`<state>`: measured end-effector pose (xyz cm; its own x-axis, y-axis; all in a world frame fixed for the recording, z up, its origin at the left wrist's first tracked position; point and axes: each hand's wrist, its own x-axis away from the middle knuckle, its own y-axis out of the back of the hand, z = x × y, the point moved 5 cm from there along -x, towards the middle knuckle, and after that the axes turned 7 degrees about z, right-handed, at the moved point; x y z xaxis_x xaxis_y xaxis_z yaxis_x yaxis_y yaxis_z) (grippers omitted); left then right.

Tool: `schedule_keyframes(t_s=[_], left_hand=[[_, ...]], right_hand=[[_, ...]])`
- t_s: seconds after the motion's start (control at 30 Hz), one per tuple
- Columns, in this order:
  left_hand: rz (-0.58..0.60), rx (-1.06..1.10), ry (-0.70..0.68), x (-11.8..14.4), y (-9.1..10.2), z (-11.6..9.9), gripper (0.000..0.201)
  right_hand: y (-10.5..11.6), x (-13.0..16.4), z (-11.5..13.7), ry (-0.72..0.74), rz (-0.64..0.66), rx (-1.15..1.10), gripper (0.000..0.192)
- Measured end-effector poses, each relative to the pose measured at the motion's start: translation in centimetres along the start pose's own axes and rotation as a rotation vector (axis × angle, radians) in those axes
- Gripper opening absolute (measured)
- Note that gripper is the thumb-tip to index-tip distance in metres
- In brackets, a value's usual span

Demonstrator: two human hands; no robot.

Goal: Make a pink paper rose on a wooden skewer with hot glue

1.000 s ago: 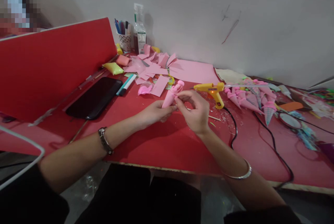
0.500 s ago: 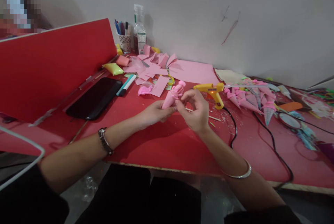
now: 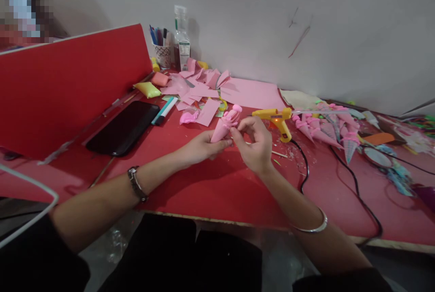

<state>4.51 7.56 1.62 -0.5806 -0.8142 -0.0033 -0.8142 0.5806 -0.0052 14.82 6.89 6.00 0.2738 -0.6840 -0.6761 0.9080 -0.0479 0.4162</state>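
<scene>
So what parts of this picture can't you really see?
- Head view: the tip of the pink paper cone is hidden inside the left hand.
- Whatever the right hand pinches beside the cone is too small to tell.
- The label on the clear plastic bottle is too small to read.
- The heap of finished pink cones blurs together.

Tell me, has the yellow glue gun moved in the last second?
No. The glue gun lies at the same spot on the red table, beside the pile of pink cones, just as before. Only the fingers near it shifted slightly.
</scene>
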Motion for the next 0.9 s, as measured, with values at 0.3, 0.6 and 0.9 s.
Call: schedule_keyframes(t_s=[0.3,0.6,0.9], left_hand=[[-0.074,0.365,-0.007,-0.4,0.6,0.7,0.029],[-0.074,0.391,-0.06,-0.4,0.7,0.5,0.031],[-0.074,0.454,-0.072,-0.5,0.7,0.2,0.024]], right_hand=[[-0.7,0.0,-0.1,-0.038,0.123,-0.011,0.008],[-0.8,-0.1,0.0,0.023,0.158,0.213,0.007],[-0.5,-0.1,0.2,0.062,0.091,0.193,0.009]])
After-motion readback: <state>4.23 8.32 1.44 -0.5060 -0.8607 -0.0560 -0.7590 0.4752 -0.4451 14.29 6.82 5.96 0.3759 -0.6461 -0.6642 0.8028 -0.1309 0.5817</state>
